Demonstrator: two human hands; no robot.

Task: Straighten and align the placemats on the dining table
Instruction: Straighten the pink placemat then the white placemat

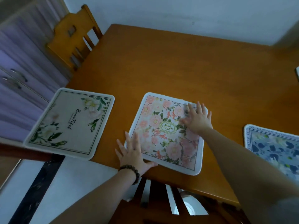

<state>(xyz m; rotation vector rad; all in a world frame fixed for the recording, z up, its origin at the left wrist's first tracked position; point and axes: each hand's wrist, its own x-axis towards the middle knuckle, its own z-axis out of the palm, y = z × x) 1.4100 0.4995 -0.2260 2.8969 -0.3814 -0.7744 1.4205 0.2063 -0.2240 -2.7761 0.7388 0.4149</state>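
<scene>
I am in a home dining room. Under my hands spreads a wooden worktop (178,65), a dining table pushed against a plain pale wall (178,12). Ahead of my left hand (134,156) and off to its left stands a wooden dining chair (74,38) with a slatted back; a second such chair (161,201) sits just below my wrists, tucked at the near edge. Printed floral placemats lie in a row: a cream one (69,123) left of my left hand, a pink one (166,135) beneath both hands, a blue one (273,147) right of my right hand (197,118). Lilac cabinet doors (17,78) with small handles stand far to my left, above a pale tiled floor (64,183).
</scene>
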